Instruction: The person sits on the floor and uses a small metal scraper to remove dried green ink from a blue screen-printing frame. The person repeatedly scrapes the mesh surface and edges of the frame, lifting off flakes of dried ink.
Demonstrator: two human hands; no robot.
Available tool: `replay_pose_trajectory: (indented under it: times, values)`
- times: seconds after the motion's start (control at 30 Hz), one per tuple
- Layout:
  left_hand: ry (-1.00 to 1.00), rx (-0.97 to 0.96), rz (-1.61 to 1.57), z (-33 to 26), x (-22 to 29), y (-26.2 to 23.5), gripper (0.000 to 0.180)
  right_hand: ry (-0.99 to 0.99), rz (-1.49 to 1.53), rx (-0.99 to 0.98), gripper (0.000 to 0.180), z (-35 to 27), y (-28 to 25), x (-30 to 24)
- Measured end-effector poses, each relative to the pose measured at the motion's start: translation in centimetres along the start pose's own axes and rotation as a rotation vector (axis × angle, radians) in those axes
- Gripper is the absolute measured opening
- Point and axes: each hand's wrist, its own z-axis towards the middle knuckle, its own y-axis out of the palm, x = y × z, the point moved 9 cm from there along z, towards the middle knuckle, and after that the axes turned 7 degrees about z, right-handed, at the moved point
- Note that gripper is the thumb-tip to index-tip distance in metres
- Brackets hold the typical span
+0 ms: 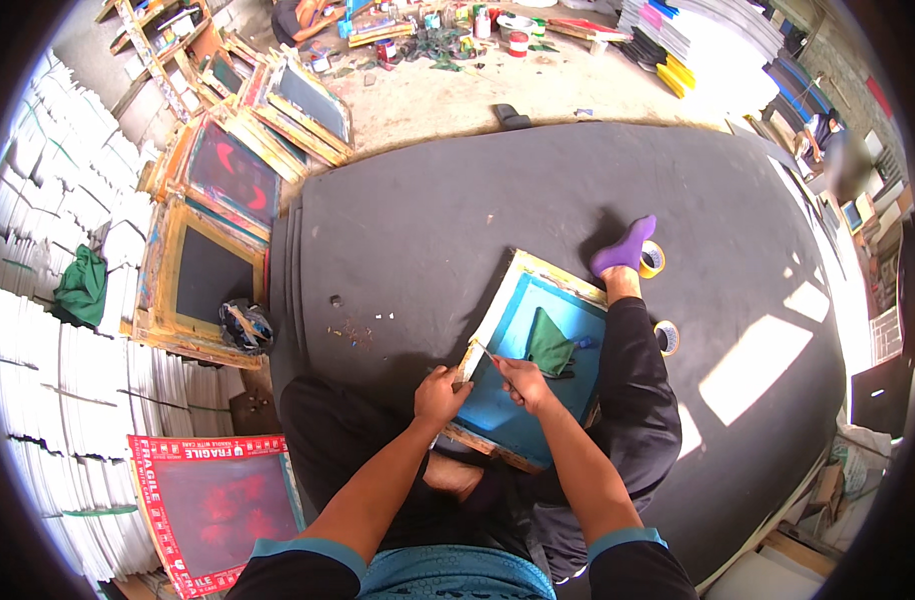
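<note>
Left hand [441, 397] grip clasping wooden frame [497, 305] edge, right hand [523, 382] grip closed round thin tool [486, 351], tip at frame, green cloth [551, 345] on blue mesh [500, 408].

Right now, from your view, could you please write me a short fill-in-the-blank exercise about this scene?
While the left hand grips the frame, the ____ hand holds a thin tool.
On the blue mesh lies a cloth coloured ____.
The visible sock is coloured ____.
Near the right leg are ____ tape rolls.
Missing words: right; green; purple; two.
</note>
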Motion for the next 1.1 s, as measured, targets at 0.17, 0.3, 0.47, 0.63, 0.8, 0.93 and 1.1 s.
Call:
replay_pose_trajectory:
  times: [0.17,0.3,0.47,0.63,0.8,0.93,1.1]
  values:
    - [-0.120,0.089,-0.155,0.6,-1.9,-0.3,0.039,-0.512,-0.678,0.359,0.035,-2.7,-0.8,-3.2]
    - [-0.163,0.149,-0.212,3.6,-1.9,-0.4,0.033,-0.348,-0.633,0.359,0.035,-3.4,-0.8,-3.9]
    - [-0.132,0.102,-0.271,7.8,-0.5,1.5,0.023,-0.323,-0.732,0.426,0.034,-3.8,0.0,-4.6]
    - [-0.319,0.079,-0.367,9.3,-2.8,3.1,0.023,-0.353,-0.812,0.412,0.035,-3.5,0.2,-4.8]
    - [-0.403,0.102,-0.394,9.1,-3.7,4.1,0.026,-0.379,-0.920,0.406,0.034,-3.4,0.9,-5.8]
    - [-0.367,0.081,-0.402,8.7,-3.2,3.8,0.024,-0.320,-1.047,0.363,0.035,-3.5,1.7,-6.8]
    - [-0.253,0.091,-0.444,6.4,-2.7,2.9,0.020,-0.300,-1.176,0.365,0.038,-2.9,2.7,-7.1]
